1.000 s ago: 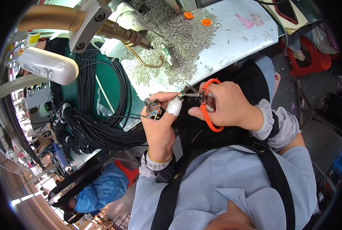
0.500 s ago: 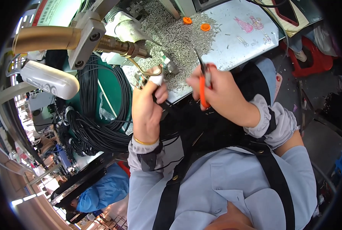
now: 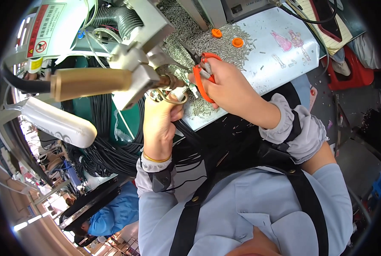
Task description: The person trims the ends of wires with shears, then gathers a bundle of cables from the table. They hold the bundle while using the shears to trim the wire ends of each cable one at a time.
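My left hand (image 3: pixel 158 121) is closed under the tip of a soldering iron (image 3: pixel 92 83) with a brass-coloured handle. Its thumb has a white covering, and a curved brass tube loops past the fingertips. What those fingers pinch is hidden; black cables (image 3: pixel 189 131) trail off beside the hand. My right hand (image 3: pixel 233 87) grips orange-handled pliers (image 3: pixel 202 87), whose narrow dark tips point up and left. Close by the left fingertips, a small green-and-white part (image 3: pixel 192 88) sits next to the pliers, partly covered.
Many small silver metal pins (image 3: pixel 233 47) cover the metal worktop (image 3: pixel 293 66), with two orange caps (image 3: pixel 237 42) among them. Coiled black cables (image 3: pixel 101 149) lie to the left, below a white rounded lamp-like housing (image 3: pixel 58 121). A red stool (image 3: pixel 354 72) stands at right.
My right hand has come left with the pliers, close to my left hand. The soldering iron and its bracket now appear lower and further right, over my left fingers. The view has shifted slightly.
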### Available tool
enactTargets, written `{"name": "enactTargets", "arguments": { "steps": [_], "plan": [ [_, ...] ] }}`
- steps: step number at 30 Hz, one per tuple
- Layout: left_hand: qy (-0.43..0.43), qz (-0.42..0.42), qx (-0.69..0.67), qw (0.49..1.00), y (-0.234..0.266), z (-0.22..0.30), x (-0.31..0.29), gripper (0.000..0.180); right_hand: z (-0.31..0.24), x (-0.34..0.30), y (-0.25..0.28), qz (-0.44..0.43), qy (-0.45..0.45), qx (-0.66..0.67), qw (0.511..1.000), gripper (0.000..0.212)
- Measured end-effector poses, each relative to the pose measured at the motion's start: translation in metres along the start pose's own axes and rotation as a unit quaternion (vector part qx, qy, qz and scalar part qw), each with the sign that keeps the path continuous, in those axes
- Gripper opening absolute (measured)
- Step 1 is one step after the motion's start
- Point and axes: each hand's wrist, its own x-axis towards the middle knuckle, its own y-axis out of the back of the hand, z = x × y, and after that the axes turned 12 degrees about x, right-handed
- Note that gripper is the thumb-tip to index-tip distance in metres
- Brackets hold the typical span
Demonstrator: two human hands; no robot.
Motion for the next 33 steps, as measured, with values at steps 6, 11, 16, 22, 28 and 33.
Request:
{"name": "enactTargets", "arguments": {
  "steps": [6,11,16,22,28,33],
  "plan": [
    [-0.032,0.043,0.023,0.998,-0.007,-0.001,-0.005,0.023,0.003,-0.001,-0.001,0.004,0.040,-0.006,0.999,0.013],
    [-0.015,0.036,0.022,0.999,-0.006,0.001,-0.005,0.021,0.003,-0.001,-0.002,0.007,0.053,-0.015,0.998,0.014],
    [-0.033,0.041,0.024,0.998,-0.007,-0.005,-0.013,0.020,0.003,-0.007,-0.001,0.009,0.077,-0.030,0.997,0.018],
    [-0.035,-0.058,-0.075,0.995,-0.005,-0.018,-0.041,0.024,-0.009,-0.036,0.006,-0.042,-0.046,0.191,0.980,0.015],
    [-0.091,0.058,0.072,0.991,-0.030,-0.028,-0.064,0.029,-0.006,-0.051,0.010,0.118,0.308,-0.254,0.909,0.015],
    [-0.083,-0.001,0.085,0.993,-0.031,-0.045,-0.074,0.022,-0.005,-0.061,0.002,-0.021,0.357,-0.275,0.892,0.016]
  ]
}}
